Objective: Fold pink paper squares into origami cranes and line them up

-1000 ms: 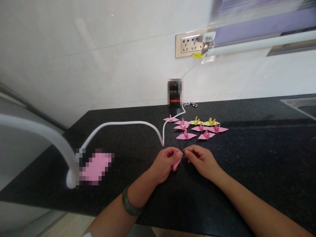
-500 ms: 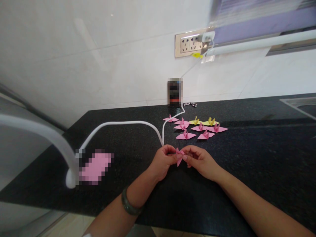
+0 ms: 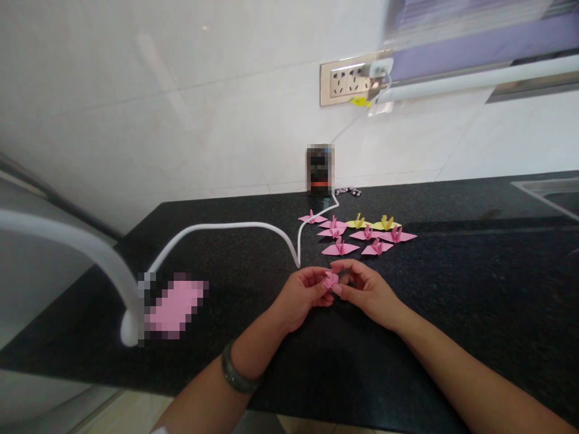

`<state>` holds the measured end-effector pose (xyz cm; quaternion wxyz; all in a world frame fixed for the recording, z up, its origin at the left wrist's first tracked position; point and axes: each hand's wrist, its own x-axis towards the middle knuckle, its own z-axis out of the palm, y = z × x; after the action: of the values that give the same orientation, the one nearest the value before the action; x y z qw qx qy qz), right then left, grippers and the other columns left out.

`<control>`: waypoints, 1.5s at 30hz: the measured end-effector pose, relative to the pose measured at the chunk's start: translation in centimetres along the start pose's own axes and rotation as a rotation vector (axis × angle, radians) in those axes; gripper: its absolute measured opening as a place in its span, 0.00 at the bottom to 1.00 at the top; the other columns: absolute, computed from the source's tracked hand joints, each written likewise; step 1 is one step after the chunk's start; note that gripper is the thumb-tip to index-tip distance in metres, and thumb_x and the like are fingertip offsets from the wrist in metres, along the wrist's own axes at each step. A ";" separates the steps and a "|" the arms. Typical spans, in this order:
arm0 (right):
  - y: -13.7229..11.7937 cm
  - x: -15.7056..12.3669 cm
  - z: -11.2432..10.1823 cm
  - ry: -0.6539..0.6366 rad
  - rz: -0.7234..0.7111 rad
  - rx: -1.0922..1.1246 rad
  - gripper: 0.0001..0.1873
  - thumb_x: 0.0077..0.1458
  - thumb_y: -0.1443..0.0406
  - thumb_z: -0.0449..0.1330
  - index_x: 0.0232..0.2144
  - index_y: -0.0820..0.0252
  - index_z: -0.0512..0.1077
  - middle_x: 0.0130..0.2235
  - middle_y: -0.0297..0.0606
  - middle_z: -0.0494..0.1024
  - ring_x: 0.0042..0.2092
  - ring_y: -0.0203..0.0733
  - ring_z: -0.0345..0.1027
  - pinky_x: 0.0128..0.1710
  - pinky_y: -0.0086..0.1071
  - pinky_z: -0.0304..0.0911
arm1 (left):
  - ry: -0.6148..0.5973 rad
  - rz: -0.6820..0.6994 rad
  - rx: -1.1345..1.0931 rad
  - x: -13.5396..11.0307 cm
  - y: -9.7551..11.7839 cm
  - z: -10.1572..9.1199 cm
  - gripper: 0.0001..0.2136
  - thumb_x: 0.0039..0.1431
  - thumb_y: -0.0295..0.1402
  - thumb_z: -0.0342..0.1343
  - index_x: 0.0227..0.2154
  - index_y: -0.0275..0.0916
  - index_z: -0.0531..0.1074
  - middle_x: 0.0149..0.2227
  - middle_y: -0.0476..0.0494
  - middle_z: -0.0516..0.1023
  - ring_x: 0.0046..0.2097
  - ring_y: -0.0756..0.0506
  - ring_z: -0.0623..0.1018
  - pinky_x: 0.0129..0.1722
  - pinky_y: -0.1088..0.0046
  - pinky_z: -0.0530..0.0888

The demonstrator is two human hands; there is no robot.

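My left hand (image 3: 303,296) pinches a small piece of pink origami paper (image 3: 332,279) between thumb and curled fingers, just above the dark counter. From the other side, my right hand (image 3: 365,290) curves round the same paper; its thumb meets the lower right edge and its index finger arches over the top. The inner fingers are partly hidden. Beyond the hands lie several pink paper cranes (image 3: 340,247) and two yellow paper cranes (image 3: 386,223), wings spread, in loose rows.
A white cable (image 3: 235,225) loops across the black counter (image 3: 226,265) behind my left hand. To the left, a blurred pink stack (image 3: 176,306) lies beside a white curved stand (image 3: 130,328). A blurred dark device (image 3: 320,170) leans against the wall under a socket panel (image 3: 346,82). A sink edge (image 3: 543,196) shows at right.
The pink paper has turned in my fingers and looks more compact, its downward point no longer showing. My right index finger has lifted and spread from the thumb. The cranes have not moved.
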<state>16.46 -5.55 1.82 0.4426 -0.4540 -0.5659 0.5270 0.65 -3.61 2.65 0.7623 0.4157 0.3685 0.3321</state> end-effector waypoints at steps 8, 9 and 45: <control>0.0 0.1 -0.3 -0.004 0.111 -0.058 0.13 0.42 0.59 0.59 0.27 0.64 0.66 0.24 0.31 0.66 0.24 0.30 0.58 0.21 0.24 0.58 | 0.077 0.019 0.043 0.3 -0.2 -0.3 0.16 0.40 0.35 0.59 0.34 0.34 0.67 0.28 0.46 0.71 0.23 0.55 0.70 0.26 0.77 0.69; 0.1 0.1 -0.4 -0.007 0.134 -0.039 0.13 0.41 0.58 0.59 0.25 0.64 0.65 0.23 0.30 0.65 0.23 0.29 0.57 0.20 0.23 0.57 | 0.083 0.014 0.048 0.3 -0.1 -0.3 0.17 0.40 0.36 0.59 0.34 0.34 0.66 0.27 0.46 0.71 0.23 0.55 0.70 0.25 0.77 0.69; -0.4 -1.1 1.9 -0.177 0.383 0.969 0.08 0.50 0.64 0.51 0.22 0.60 0.60 0.14 0.24 0.57 0.14 0.26 0.48 0.16 0.23 0.58 | -0.207 -0.082 -0.316 -0.4 -0.5 0.7 0.11 0.53 0.36 0.46 0.26 0.32 0.64 0.18 0.50 0.65 0.18 0.56 0.66 0.19 0.80 0.64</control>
<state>14.85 -7.01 2.06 0.4480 -0.2467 -0.1994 0.8359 1.13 -4.40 2.55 0.8648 0.3073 0.2479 0.3101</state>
